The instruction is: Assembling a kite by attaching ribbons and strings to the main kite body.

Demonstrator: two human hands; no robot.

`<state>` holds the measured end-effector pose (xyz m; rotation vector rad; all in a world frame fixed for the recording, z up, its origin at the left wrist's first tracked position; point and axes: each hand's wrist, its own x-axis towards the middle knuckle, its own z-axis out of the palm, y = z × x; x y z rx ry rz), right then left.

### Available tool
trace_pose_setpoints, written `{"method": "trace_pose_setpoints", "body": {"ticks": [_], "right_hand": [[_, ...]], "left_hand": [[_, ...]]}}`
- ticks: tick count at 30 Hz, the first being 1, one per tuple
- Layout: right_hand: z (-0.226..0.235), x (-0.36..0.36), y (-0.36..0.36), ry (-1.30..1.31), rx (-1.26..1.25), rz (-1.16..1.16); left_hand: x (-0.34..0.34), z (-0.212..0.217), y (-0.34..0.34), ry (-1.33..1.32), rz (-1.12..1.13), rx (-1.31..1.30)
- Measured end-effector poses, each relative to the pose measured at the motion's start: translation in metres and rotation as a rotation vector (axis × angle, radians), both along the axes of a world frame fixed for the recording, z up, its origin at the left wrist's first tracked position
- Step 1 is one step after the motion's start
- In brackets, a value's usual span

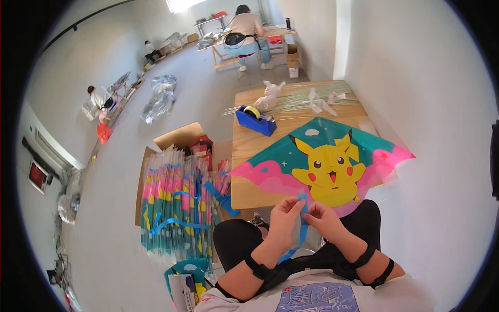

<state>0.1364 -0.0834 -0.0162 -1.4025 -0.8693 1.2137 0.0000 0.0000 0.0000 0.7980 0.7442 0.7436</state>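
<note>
With the hands as the clock's centre, blue ribbon (304,229) trails down toward the lap at six. The left hand (283,221) pinches its upper end between thumb and fingers; the right hand (325,221) has its fingertips closed on the same ribbon just beside. Whether the ribbon joins the kite cannot be told.

The kite (332,164), green and pink with a yellow cartoon figure, lies spread from eleven to two over the wooden table (247,195), its right tip jutting past the table's edge. At nine, rolled kites in clear sleeves (169,203) fill a cardboard box (179,134), with blue strips across them.

Farther over the table, a blue tape dispenser (255,122) stands at eleven, a knotted whitish bag (268,98) beyond it, and thin sticks (301,101) at twelve. Clear plastic bags (160,99) lie on the floor at ten. Farther still, between eleven and twelve, a co-worker (245,28) sits at another table.
</note>
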Motion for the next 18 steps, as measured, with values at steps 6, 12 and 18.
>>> {"method": "trace_pose_setpoints", "body": {"ticks": [6,12,18], "right_hand": [[-0.006,-0.013,0.016,0.051,-0.07,0.125],[-0.038,-0.03,0.037,0.025,-0.127,0.278],[-0.058,0.002,0.029,-1.216,0.064,0.174]], "left_hand": [[-0.028,-0.024,0.041,0.077,-0.049,0.302],[-0.056,-0.045,0.086,0.096,-0.104,0.31],[-0.101,-0.076,0.14,0.195,-0.002,0.428]]}}
